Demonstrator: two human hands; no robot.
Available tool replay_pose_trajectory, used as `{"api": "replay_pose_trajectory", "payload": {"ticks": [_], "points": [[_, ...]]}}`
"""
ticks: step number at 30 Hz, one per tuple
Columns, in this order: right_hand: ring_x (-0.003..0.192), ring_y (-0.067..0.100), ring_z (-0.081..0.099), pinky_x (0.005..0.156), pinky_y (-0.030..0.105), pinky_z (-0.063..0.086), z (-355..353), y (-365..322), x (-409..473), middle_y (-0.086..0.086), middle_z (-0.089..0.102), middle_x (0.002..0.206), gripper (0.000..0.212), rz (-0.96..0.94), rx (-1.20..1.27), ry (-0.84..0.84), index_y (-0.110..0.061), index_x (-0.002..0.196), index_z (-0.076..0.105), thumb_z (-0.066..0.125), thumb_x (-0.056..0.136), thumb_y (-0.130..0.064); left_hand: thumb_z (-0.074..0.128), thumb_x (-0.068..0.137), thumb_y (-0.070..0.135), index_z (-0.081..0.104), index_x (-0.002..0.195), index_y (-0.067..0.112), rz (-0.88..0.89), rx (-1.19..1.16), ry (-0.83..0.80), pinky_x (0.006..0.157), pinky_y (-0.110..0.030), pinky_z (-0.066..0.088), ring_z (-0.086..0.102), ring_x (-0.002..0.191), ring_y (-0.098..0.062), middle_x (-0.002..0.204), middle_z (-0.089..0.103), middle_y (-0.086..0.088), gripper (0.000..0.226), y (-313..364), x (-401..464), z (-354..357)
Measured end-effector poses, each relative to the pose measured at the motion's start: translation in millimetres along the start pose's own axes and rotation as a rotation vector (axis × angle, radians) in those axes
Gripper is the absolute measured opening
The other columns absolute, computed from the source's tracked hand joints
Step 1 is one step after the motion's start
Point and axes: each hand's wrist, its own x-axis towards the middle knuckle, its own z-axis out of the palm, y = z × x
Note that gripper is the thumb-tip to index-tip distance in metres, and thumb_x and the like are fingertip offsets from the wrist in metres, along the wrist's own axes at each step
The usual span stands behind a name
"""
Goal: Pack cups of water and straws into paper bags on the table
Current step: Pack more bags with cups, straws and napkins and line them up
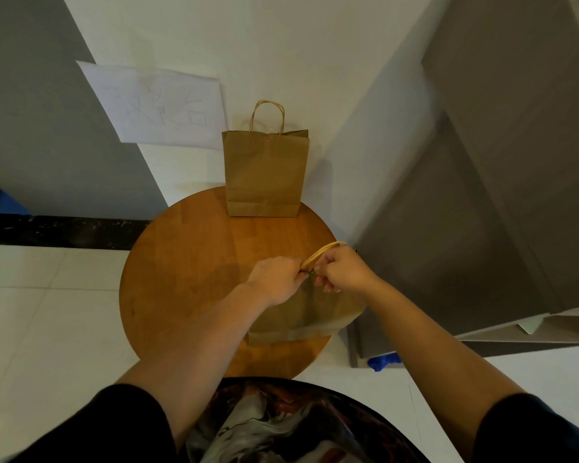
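There were two brown paper bags on the round wooden table point(181, 262). No words or brand marks could be read on either bag. One bag point(264, 175) stood upright at the table's 12 o'clock edge, against the white wall point(281, 45), with its twisted handles pointing straight up. The near bag point(301, 315) sat at about 4 o'clock — its bottom toward the person and its top edge up at the hands, so its long side ran from near to far. Its handle loop point(321, 252) stuck out toward 1 o'clock.

Both hands were at the top of the near bag. The left hand point(274, 279) had its fingers curled tight, pinching the top edge by the handle. The right hand point(341, 269) was curled too, gripping the handle loop just beside the left.

One sheet of paper point(157, 105) hung on the wall at 10 o'clock — its faint pencil lines were too pale to read.
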Motion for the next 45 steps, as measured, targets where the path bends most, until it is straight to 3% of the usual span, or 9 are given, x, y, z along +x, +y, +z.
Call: {"api": "replay_pose_trajectory", "payload": {"ticks": [16,20,28,32,35,37,41,43,45], "points": [[0.059,0.011,0.056,0.052,0.019,0.043,3.2,1.3,-3.3,0.005,0.062,0.071,0.019,-0.014,0.007,-0.008,-0.005,0.084,0.062,0.046,0.095,-0.004,0.040,0.100,0.028,0.048,0.089,0.026,0.028,-0.046,0.021,0.065,-0.031,0.040,0.049,0.075,-0.016,0.081,0.051,0.004,0.014,-2.8,-0.6,2.5],[0.057,0.011,0.055,0.049,0.018,0.042,5.4,-1.0,-1.0,0.004,0.062,0.070,0.022,-0.002,-0.009,-0.009,-0.008,0.078,0.060,0.046,0.094,-0.003,0.041,0.099,0.028,0.045,0.085,0.027,0.032,-0.057,0.030,0.064,-0.031,0.037,0.048,0.074,-0.016,0.080,0.050,0.004,0.015,-3.6,-1.6,1.8],[0.061,0.013,0.056,0.053,0.021,0.045,7.2,-1.7,0.8,0.006,0.065,0.076,0.018,0.012,-0.064,-0.040,-0.002,0.093,0.067,0.049,0.094,-0.007,0.042,0.099,0.027,0.046,0.085,0.026,0.037,-0.099,0.035,0.065,-0.030,0.036,0.048,0.074,-0.015,0.080,0.051,0.004,0.015,-5.3,-5.5,2.4],[0.080,0.023,0.061,0.073,0.035,0.054,9.2,2.7,-2.1,0.013,0.069,0.096,0.022,-0.187,-0.314,0.027,-0.010,0.096,0.071,0.050,0.093,-0.006,0.041,0.100,0.028,0.053,0.091,0.023,0.041,-0.092,0.048,0.067,-0.030,0.039,0.048,0.075,-0.015,0.081,0.051,0.004,0.016,-6.0,-5.1,3.3],[0.094,0.027,0.061,0.069,0.027,0.043,13.9,0.4,-0.6,0.008,0.064,0.113,0.027,-0.208,-0.565,0.033,-0.022,0.115,0.064,0.044,0.098,-0.019,0.041,0.100,0.028,0.059,0.098,0.019,0.037,-0.074,0.050,0.067,-0.030,0.040,0.049,0.075,-0.015,0.082,0.052,0.004,0.019,-5.5,-2.9,4.4],[0.093,0.027,0.061,0.066,0.025,0.039,16.0,-0.4,-0.4,0.009,0.062,0.114,0.025,-0.221,-0.698,0.063,-0.022,0.117,0.059,0.042,0.099,-0.023,0.042,0.099,0.027,0.060,0.098,0.019,0.031,-0.073,0.049,0.067,-0.030,0.041,0.049,0.075,-0.015,0.082,0.053,0.003,0.019,-5.8,-2.4,4.7],[0.071,0.019,0.050,0.056,0.022,0.035,13.5,4.9,-4.8,0.005,0.058,0.095,0.025,-0.267,-0.818,0.031,-0.022,0.115,0.057,0.041,0.097,-0.014,0.044,0.099,0.028,0.060,0.095,0.021,0.035,-0.070,0.054,0.063,-0.028,0.037,0.048,0.074,-0.015,0.082,0.053,0.003,0.017,-4.6,-3.5,5.7],[0.074,0.020,0.050,0.061,0.026,0.038,11.8,3.2,-4.3,0.006,0.058,0.099,0.027,-0.252,-0.833,-0.005,-0.024,0.118,0.056,0.041,0.097,-0.016,0.045,0.098,0.029,0.061,0.098,0.019,0.046,-0.066,0.042,0.065,-0.031,0.043,0.053,0.077,-0.018,0.084,0.058,0.000,0.019,-4.9,-4.1,4.5],[0.082,0.023,0.056,0.066,0.028,0.042,10.7,0.4,-4.4,0.007,0.059,0.106,0.027,-0.250,-0.843,-0.020,-0.025,0.121,0.054,0.042,0.097,-0.019,0.048,0.097,0.031,0.057,0.088,0.022,0.052,-0.050,0.015,0.059,-0.027,0.039,0.051,0.070,-0.013,0.075,0.054,0.004,0.016,-10.6,-4.0,2.6]]}}
